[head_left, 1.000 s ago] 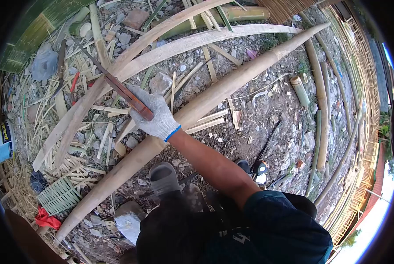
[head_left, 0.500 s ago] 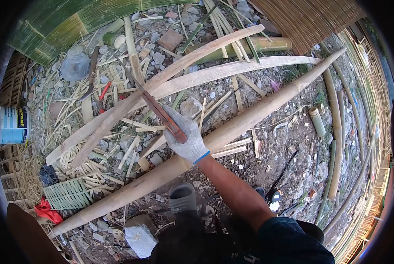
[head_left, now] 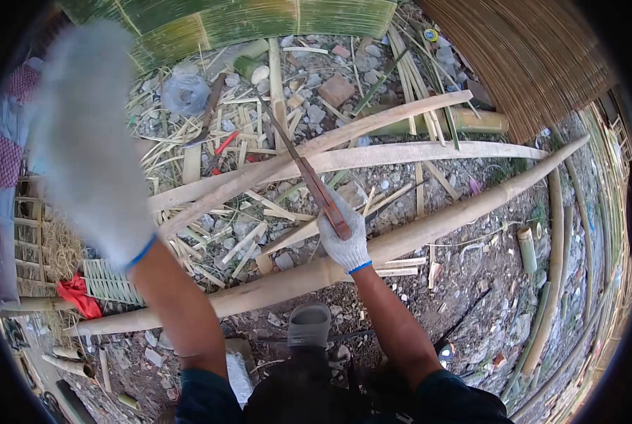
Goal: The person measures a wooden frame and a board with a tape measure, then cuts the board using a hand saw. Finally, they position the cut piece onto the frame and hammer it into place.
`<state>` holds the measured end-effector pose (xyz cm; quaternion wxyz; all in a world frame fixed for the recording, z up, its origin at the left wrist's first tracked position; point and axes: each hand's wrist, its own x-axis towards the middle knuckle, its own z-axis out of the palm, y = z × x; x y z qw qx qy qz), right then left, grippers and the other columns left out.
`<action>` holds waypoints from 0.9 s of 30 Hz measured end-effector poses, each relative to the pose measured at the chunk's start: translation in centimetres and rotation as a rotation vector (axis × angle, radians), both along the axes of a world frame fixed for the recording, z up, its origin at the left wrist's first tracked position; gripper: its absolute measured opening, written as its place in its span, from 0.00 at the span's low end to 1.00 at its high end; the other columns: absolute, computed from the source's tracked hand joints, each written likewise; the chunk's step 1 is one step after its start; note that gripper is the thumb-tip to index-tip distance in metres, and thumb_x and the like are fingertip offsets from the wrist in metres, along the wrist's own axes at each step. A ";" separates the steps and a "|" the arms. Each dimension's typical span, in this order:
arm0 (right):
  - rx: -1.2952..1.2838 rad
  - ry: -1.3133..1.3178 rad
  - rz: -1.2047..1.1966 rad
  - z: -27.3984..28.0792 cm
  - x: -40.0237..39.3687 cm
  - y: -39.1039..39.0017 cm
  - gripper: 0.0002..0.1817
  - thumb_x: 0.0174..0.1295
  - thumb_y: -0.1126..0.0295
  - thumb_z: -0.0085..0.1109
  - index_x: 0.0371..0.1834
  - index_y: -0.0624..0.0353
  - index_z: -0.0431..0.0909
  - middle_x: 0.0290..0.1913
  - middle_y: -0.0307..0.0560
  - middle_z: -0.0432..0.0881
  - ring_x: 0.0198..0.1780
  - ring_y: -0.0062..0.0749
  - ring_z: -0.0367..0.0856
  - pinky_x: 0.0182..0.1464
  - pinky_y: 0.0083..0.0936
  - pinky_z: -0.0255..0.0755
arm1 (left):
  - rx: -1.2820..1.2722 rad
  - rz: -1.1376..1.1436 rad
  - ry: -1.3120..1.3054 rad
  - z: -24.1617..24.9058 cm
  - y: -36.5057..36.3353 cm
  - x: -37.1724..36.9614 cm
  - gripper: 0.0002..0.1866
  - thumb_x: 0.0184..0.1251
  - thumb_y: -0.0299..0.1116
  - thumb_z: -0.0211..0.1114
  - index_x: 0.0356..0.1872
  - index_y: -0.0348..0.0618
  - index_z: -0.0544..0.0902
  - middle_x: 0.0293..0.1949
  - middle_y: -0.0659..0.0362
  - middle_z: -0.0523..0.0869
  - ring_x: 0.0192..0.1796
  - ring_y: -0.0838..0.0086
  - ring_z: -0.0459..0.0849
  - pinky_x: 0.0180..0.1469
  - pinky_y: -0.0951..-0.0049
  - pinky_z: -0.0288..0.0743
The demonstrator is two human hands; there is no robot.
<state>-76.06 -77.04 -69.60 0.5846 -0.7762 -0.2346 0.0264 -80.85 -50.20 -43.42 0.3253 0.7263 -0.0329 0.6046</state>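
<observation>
My right hand (head_left: 346, 244), in a pale knitted glove with a blue cuff, is closed round the reddish wooden handle of a long knife (head_left: 317, 185). The narrow dark blade points up and to the left across two crossed flat bamboo strips (head_left: 383, 152). Beneath that hand runs a thick bamboo pole (head_left: 450, 219), lying slantwise over the ground. My left hand (head_left: 93, 141), gloved the same way, is raised at the left, close to the camera. Motion blurs it, so its fingers cannot be made out, and nothing held in it can be seen.
Rubble and bamboo offcuts litter the ground. Red-handled pliers (head_left: 225, 143), a curved blade (head_left: 206, 116) and a plastic bag (head_left: 185, 93) lie at upper left. A woven mat (head_left: 528, 56) fills the upper right. More poles (head_left: 557, 261) lie right. My shoe (head_left: 309, 325) is below.
My left hand has come into view, raised at the left. The whole view has shifted, so things appear further right and lower. My right hand still grips the knife.
</observation>
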 end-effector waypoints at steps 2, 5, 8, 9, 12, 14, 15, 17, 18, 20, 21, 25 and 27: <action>0.002 -0.009 0.009 -0.4 0.0 0.0 0.31 0.67 0.75 0.64 0.76 0.58 0.76 0.57 0.62 0.89 0.57 0.59 0.90 0.59 0.41 0.83 | 0.560 0.340 0.714 -10.2 3.1 3.9 0.29 0.82 0.39 0.58 0.75 0.30 0.76 0.75 0.41 0.80 0.78 0.48 0.77 0.82 0.57 0.67; -0.031 0.046 0.009 -0.5 -0.3 0.2 0.31 0.68 0.76 0.64 0.77 0.61 0.75 0.61 0.60 0.89 0.60 0.51 0.90 0.63 0.38 0.82 | 0.028 0.110 1.375 -21.3 -0.6 6.4 0.51 0.60 0.58 0.77 0.78 0.32 0.72 0.70 0.38 0.83 0.74 0.50 0.81 0.79 0.56 0.70; -0.040 0.047 -0.008 -0.5 -0.5 0.2 0.32 0.68 0.77 0.65 0.77 0.64 0.74 0.61 0.58 0.89 0.60 0.45 0.90 0.64 0.37 0.81 | 0.215 0.080 1.644 -22.4 -2.1 9.0 0.48 0.57 0.58 0.79 0.74 0.38 0.78 0.64 0.42 0.89 0.67 0.51 0.87 0.73 0.54 0.77; -0.040 0.055 -0.009 -0.2 -0.5 0.4 0.32 0.68 0.77 0.65 0.77 0.64 0.74 0.60 0.58 0.89 0.59 0.45 0.90 0.64 0.37 0.81 | 0.231 0.071 1.672 -22.6 -1.8 9.5 0.44 0.56 0.59 0.79 0.69 0.39 0.81 0.61 0.43 0.90 0.64 0.51 0.89 0.70 0.54 0.79; -0.063 0.117 -0.006 1.5 -0.6 0.4 0.33 0.67 0.77 0.65 0.78 0.64 0.74 0.59 0.59 0.89 0.58 0.45 0.91 0.63 0.36 0.82 | 0.288 0.037 1.755 -22.8 -0.7 10.7 0.34 0.54 0.61 0.79 0.54 0.44 0.93 0.53 0.47 0.94 0.57 0.51 0.93 0.60 0.53 0.86; -0.102 0.168 -0.008 2.8 -1.5 -0.6 0.33 0.67 0.77 0.65 0.78 0.63 0.74 0.58 0.59 0.89 0.57 0.45 0.91 0.62 0.35 0.82 | 0.260 0.054 1.743 -23.2 -0.6 10.7 0.33 0.57 0.64 0.76 0.49 0.44 0.94 0.51 0.48 0.95 0.56 0.52 0.93 0.60 0.54 0.86; -0.125 0.190 -0.016 3.4 -3.0 -1.8 0.33 0.67 0.77 0.65 0.78 0.63 0.74 0.59 0.60 0.89 0.58 0.45 0.91 0.62 0.34 0.82 | 0.250 0.069 1.753 -23.4 -0.5 11.1 0.33 0.58 0.65 0.75 0.49 0.44 0.94 0.51 0.48 0.95 0.55 0.52 0.93 0.59 0.54 0.86; -0.176 0.164 -0.043 2.8 -6.1 -4.6 0.34 0.66 0.77 0.65 0.78 0.62 0.74 0.60 0.61 0.89 0.59 0.45 0.92 0.61 0.34 0.82 | 0.254 0.087 1.747 -23.3 -0.6 10.9 0.31 0.64 0.65 0.72 0.48 0.44 0.95 0.49 0.46 0.95 0.54 0.51 0.93 0.58 0.53 0.87; -0.198 0.115 -0.061 2.0 -7.5 -5.8 0.34 0.66 0.76 0.66 0.78 0.62 0.74 0.61 0.61 0.89 0.60 0.45 0.92 0.61 0.34 0.82 | 0.239 0.090 1.700 -23.4 -0.7 10.7 0.31 0.64 0.64 0.72 0.48 0.44 0.95 0.49 0.46 0.95 0.54 0.51 0.93 0.58 0.52 0.86; -0.182 0.106 -0.026 2.2 -8.0 -6.2 0.34 0.68 0.75 0.64 0.79 0.63 0.73 0.65 0.61 0.87 0.64 0.43 0.90 0.63 0.35 0.81 | 0.205 0.100 1.619 -24.0 -1.0 9.9 0.30 0.66 0.63 0.71 0.48 0.44 0.94 0.49 0.45 0.94 0.54 0.50 0.93 0.57 0.51 0.86; -0.144 0.200 -0.021 3.4 -7.8 -5.4 0.33 0.69 0.75 0.63 0.80 0.63 0.73 0.67 0.60 0.87 0.67 0.41 0.88 0.66 0.35 0.79 | 0.192 0.106 1.658 -24.4 -0.9 10.1 0.29 0.68 0.61 0.70 0.50 0.45 0.93 0.49 0.45 0.94 0.54 0.49 0.93 0.58 0.49 0.85; -0.093 0.184 -0.039 3.0 -5.6 -3.0 0.33 0.69 0.75 0.64 0.79 0.64 0.73 0.61 0.59 0.89 0.58 0.41 0.91 0.60 0.33 0.82 | 0.226 0.126 1.594 -24.6 -0.1 10.9 0.30 0.67 0.63 0.70 0.53 0.46 0.91 0.50 0.46 0.94 0.55 0.48 0.92 0.58 0.48 0.85; -0.100 0.116 -0.043 2.1 -5.0 -3.5 0.35 0.67 0.76 0.66 0.80 0.64 0.72 0.56 0.57 0.91 0.51 0.38 0.93 0.54 0.32 0.83 | 0.227 0.108 1.613 -25.0 -0.2 10.6 0.30 0.67 0.63 0.70 0.53 0.47 0.91 0.51 0.47 0.94 0.55 0.49 0.92 0.58 0.48 0.85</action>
